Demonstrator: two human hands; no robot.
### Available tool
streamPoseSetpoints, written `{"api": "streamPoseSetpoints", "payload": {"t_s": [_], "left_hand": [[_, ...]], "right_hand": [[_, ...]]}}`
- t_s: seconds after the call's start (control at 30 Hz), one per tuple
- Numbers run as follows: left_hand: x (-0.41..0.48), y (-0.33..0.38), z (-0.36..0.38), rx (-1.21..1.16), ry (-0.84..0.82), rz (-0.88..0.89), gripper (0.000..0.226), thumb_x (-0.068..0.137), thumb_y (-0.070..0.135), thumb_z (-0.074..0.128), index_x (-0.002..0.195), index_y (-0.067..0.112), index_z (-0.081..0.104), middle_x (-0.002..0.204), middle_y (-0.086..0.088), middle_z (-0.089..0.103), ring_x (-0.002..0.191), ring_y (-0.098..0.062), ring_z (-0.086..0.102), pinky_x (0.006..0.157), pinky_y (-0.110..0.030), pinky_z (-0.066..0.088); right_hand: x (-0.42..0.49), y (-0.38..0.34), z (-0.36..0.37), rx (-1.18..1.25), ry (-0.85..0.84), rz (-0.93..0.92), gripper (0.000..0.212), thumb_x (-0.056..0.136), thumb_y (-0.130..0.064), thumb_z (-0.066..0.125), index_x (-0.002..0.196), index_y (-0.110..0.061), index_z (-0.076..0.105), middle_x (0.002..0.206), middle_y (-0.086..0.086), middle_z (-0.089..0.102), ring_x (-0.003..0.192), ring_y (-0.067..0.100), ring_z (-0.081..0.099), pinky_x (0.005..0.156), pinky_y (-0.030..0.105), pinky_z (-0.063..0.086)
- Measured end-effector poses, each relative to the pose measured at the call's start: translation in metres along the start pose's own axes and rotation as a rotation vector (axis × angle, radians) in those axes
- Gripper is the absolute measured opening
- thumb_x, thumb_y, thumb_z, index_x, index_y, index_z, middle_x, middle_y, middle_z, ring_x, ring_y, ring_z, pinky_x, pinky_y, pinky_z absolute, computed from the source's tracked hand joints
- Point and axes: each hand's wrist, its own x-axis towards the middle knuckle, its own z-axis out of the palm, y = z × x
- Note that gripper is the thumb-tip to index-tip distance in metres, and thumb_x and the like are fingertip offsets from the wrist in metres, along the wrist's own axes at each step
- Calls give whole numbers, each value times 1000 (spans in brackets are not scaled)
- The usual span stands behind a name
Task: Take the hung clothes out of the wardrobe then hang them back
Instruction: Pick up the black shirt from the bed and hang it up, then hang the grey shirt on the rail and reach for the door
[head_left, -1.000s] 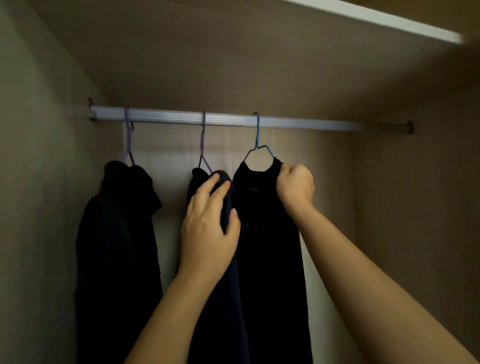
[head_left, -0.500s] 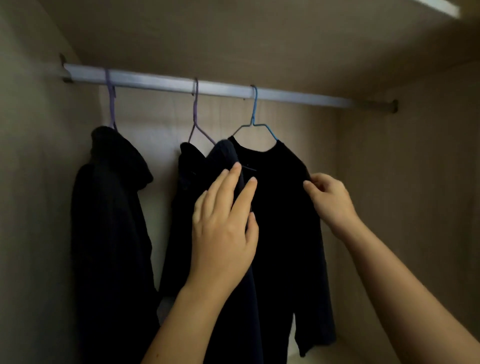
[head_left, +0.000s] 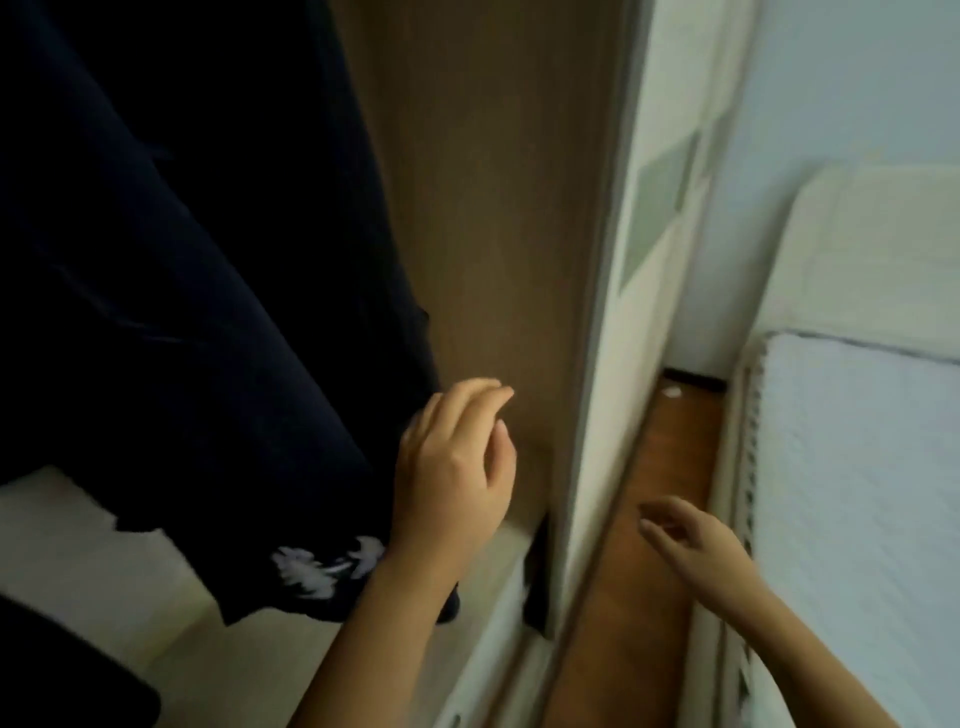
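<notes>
Presently, the dark garment (head_left: 208, 312) hangs inside the wardrobe (head_left: 493, 208), its long axis running upper left to lower right in view, white-printed hem lowest. The left hand (head_left: 452, 467), loosely curled and empty, is just beside its right edge. The right hand (head_left: 691, 540), relaxed and empty, is well apart outside.

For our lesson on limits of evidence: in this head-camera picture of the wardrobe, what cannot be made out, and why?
Head view:
- Dark garment: its top, and whatever it hangs from, cut off by the top edge.
- White print on its hem: motion-blurred, pattern unreadable.
- Dark shape, lower-left corner: cut by the frame edge, unidentifiable.
- Right hand: blurred fingertips.
</notes>
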Motion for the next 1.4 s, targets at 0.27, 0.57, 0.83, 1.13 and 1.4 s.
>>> {"api": "streamPoseSetpoints", "payload": {"t_s": [0.27, 0.57, 0.83, 1.13, 1.4], "left_hand": [[-114, 15, 117, -449, -655, -517, 20, 88, 6, 52, 93, 24, 61, 88, 18, 58, 81, -4, 57, 70, 3, 38], [-168, 68, 215, -461, -1211, -661, 28, 89, 5, 50, 86, 33, 54, 93, 8, 62, 91, -8, 58, 77, -18, 43], [-206, 105, 311, -379, -1449, -604, 38, 84, -4, 49, 75, 32, 56, 81, 4, 65, 87, -22, 64, 88, -41, 50], [-279, 145, 448, -277, -1737, -451, 17, 87, 9, 53, 83, 24, 56, 86, -1, 64, 88, -18, 62, 77, -24, 43], [-353, 150, 558, -162, -1843, -290, 24, 88, 20, 54, 111, 13, 59, 99, -4, 65, 85, -14, 58, 75, -22, 41]], "right_hand": [[-146, 179, -26, 13, 62, 664, 17, 87, -16, 59, 103, -13, 62, 103, 10, 68, 93, 24, 63, 80, 29, 42], [-238, 294, -29, 119, 286, 1109, 4, 86, -15, 60, 90, -15, 62, 104, 17, 69, 99, 32, 63, 86, 36, 43], [-262, 340, -26, 227, 376, 1255, 20, 88, -14, 57, 103, -4, 64, 107, 14, 67, 94, 24, 59, 77, 23, 34], [-246, 449, -42, 222, 391, 1362, 29, 89, -20, 56, 115, -7, 58, 114, 11, 64, 102, 25, 61, 85, 30, 43], [-206, 577, -41, 27, 299, 1309, 34, 89, -16, 51, 122, -9, 53, 125, 14, 55, 116, 33, 51, 95, 40, 41]]}}
